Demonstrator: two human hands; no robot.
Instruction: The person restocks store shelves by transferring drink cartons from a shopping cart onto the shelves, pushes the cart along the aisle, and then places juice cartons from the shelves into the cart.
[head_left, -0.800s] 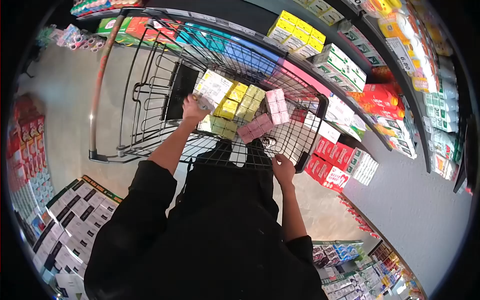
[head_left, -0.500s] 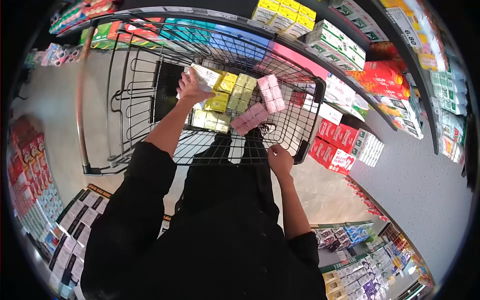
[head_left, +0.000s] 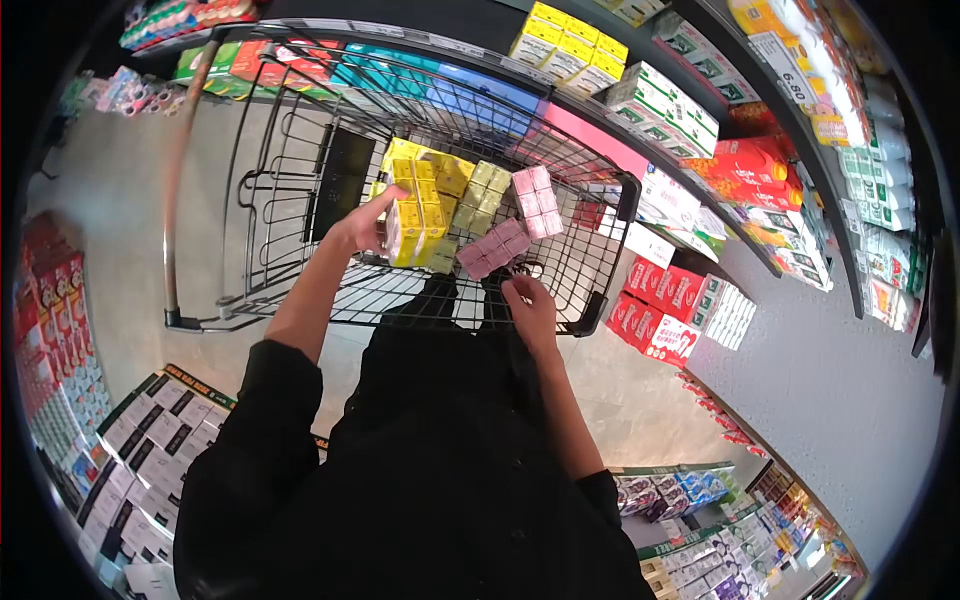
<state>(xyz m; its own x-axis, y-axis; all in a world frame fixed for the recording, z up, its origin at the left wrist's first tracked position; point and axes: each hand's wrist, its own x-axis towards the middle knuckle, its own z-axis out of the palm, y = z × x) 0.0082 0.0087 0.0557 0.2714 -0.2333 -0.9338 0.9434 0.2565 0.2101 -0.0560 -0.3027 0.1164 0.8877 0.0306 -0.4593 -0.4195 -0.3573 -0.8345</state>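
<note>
Overlapping a green pack (head_left: 443, 257), yellow cartons (head_left: 422, 212) fill left hand's (head_left: 370, 223) grip; right hand's (head_left: 532, 309) unclear.

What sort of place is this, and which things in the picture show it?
It is most likely a supermarket. Three things suggest this: a wire shopping cart, a yellow carton pack held in the left hand, and a price label reading 6.80.

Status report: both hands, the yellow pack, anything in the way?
Left hand gripping yellow pack over shopping cart. Right hand at cart's near side, grip unclear. Pink packs lie apart from left hand, no obstruction visible.
</note>
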